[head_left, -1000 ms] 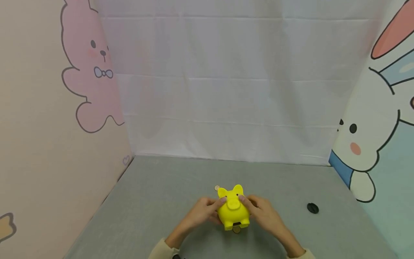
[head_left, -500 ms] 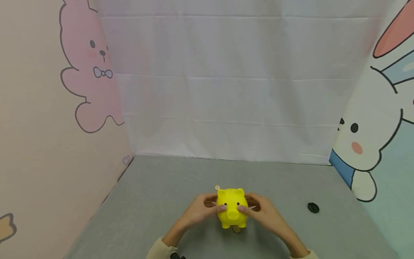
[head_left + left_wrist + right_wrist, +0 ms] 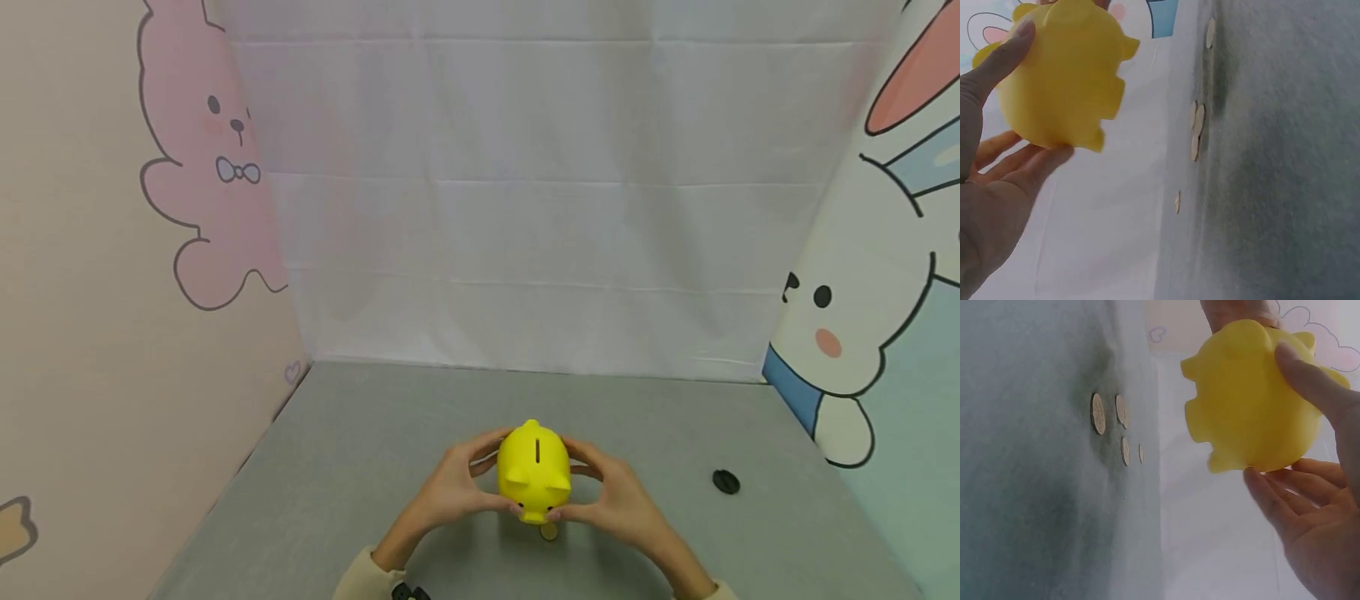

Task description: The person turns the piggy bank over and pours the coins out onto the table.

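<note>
A yellow piggy bank [image 3: 534, 471] hangs just above the grey table [image 3: 352, 467], gripped from both sides. Its coin slot faces up and its snout points toward me. My left hand [image 3: 450, 492] grips its left side with thumb in front and fingers behind. My right hand [image 3: 618, 500] grips the right side the same way. In the left wrist view the left hand [image 3: 997, 156] cradles the piggy bank [image 3: 1060, 81] clear of the table, and several coins [image 3: 1196, 128] lie below. The right wrist view shows the right hand [image 3: 1310, 506], the piggy bank [image 3: 1254, 400] and the coins [image 3: 1099, 414].
One coin [image 3: 550, 531] shows on the table just in front of the piggy bank. A small black round cap [image 3: 725, 481] lies to the right. Walls with cartoon rabbits close the left and right sides, and a white cloth hangs at the back.
Both hands have turned the piggy bank from face toward me to slot upward and raised it slightly. The coin seen behind its ear is now hidden by it.
</note>
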